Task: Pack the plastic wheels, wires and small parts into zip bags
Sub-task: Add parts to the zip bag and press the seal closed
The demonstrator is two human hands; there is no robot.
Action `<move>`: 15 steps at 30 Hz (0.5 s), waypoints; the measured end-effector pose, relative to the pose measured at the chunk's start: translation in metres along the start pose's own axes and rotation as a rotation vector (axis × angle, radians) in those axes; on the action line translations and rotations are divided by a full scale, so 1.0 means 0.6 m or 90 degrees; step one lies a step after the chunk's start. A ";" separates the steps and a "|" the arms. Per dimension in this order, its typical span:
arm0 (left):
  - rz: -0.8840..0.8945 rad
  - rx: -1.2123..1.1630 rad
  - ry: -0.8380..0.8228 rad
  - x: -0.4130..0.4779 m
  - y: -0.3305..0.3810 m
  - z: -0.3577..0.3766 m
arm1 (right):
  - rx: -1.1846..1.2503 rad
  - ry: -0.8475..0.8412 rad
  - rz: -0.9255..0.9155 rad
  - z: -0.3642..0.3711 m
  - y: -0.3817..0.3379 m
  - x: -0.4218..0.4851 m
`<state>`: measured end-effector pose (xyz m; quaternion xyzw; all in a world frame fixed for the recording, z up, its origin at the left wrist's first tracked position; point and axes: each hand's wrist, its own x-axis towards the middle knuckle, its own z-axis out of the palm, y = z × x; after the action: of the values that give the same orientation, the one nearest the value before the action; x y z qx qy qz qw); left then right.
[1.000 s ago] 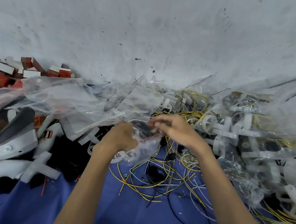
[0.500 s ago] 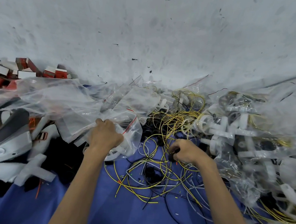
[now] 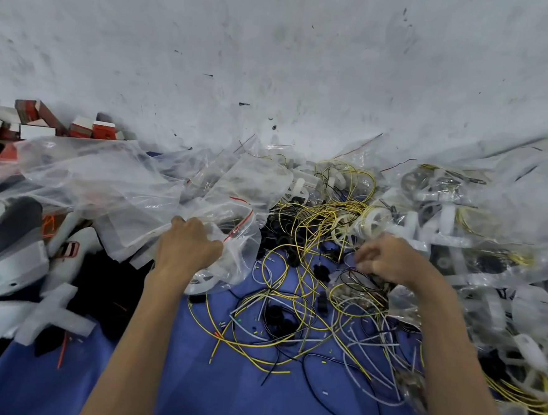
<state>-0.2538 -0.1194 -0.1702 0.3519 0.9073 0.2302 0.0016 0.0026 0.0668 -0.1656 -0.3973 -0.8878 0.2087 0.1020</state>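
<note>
Maybe halfway tbh: packed bags (image 3: 453,226) heaped on the right, loads of loose wires (image 3: 291,309) and small black parts (image 3: 275,314) left on the blue bench (image 3: 189,379), left hand (image 3: 188,250) gripping a zip bag (image 3: 240,247) beside them, right hand (image 3: 392,261) with fingers (image 3: 365,257) curled round some wires

The right hand (image 3: 392,262) is blurred, so what its curled fingers hold among the wires (image 3: 309,290) cannot be told. The left hand (image 3: 187,250) grips the zip bag (image 3: 241,240), fingertips curled out of sight
</note>
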 end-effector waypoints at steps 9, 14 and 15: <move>0.053 0.000 -0.051 0.000 0.005 -0.005 | -0.042 -0.116 0.079 0.032 0.005 -0.007; 0.138 -0.067 -0.048 -0.012 0.028 -0.024 | 0.057 0.124 -0.009 -0.010 0.001 -0.017; 0.159 -0.073 -0.045 -0.016 0.034 -0.028 | 0.076 0.172 -0.029 -0.018 -0.001 -0.021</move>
<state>-0.2362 -0.1195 -0.1484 0.4693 0.8411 0.2676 0.0253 0.0143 0.0598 -0.1560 -0.3944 -0.8609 0.2035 0.2489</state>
